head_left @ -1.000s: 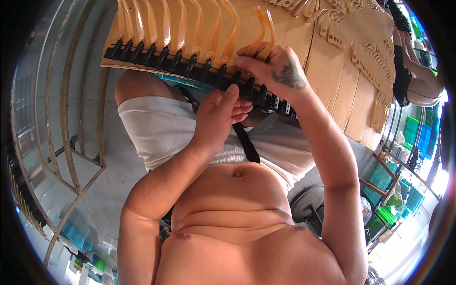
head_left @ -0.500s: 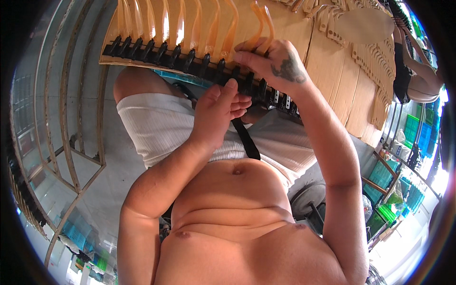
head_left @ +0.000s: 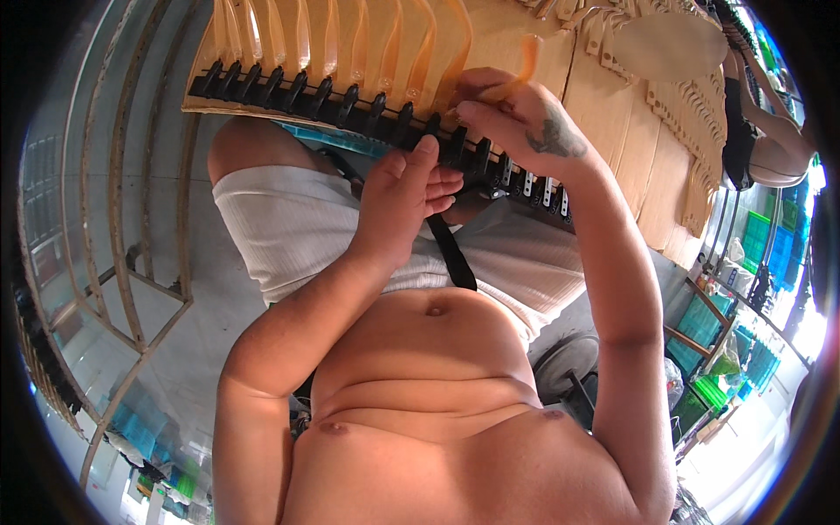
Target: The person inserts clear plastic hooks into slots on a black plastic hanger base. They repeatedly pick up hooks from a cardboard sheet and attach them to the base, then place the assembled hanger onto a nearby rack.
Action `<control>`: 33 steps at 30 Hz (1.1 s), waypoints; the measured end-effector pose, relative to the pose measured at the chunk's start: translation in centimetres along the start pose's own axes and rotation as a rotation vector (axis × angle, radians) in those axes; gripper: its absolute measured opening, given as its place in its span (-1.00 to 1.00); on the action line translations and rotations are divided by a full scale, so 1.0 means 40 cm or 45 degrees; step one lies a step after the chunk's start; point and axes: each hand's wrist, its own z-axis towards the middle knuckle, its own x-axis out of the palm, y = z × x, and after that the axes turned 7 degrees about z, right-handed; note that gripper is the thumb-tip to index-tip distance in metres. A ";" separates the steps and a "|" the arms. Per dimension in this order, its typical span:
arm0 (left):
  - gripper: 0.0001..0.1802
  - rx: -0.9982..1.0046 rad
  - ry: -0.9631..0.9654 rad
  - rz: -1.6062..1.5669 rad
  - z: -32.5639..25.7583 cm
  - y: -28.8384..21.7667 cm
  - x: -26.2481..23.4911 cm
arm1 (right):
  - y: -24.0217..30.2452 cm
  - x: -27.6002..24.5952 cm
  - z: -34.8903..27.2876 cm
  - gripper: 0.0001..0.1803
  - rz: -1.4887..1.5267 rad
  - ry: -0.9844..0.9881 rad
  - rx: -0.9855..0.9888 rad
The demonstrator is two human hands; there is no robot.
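Note:
A black strip of clips (head_left: 328, 94) runs across the cardboard-covered tabletop in front of me. Amber, see-through glasses temples (head_left: 360, 44) stand upright in its clips on the left and middle. My right hand (head_left: 516, 114) is closed in a pinch over the strip, gripping another amber temple (head_left: 530, 58) whose curved end sticks out above the fingers; its lower end is hidden. My left hand (head_left: 402, 197) is at the strip's near edge, thumb raised against a clip, the other fingers loosely curled and apart. Nothing shows in it.
Rows of beige temples (head_left: 687, 118) lie on the cardboard (head_left: 608, 131) at the right. Clips with pale metal pieces (head_left: 538, 188) continue along the strip toward my right forearm. Another person (head_left: 770, 144) is at the far right. Metal rails (head_left: 131, 175) stand at the left.
My right hand has shifted slightly right with one temple, which now stands apart from the neighbouring temple left in the strip. My left hand has barely moved.

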 end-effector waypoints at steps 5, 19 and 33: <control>-0.47 -0.110 0.105 0.066 -0.015 -0.008 0.031 | -0.003 -0.011 -0.019 -0.76 0.010 -0.109 0.059; -0.65 0.013 0.114 -0.033 0.006 0.035 0.024 | -0.007 0.013 -0.023 -0.77 -0.030 -0.189 0.037; -0.66 0.045 0.115 -0.027 0.003 0.036 0.029 | -0.025 0.016 -0.021 -0.76 -0.105 -0.150 -0.082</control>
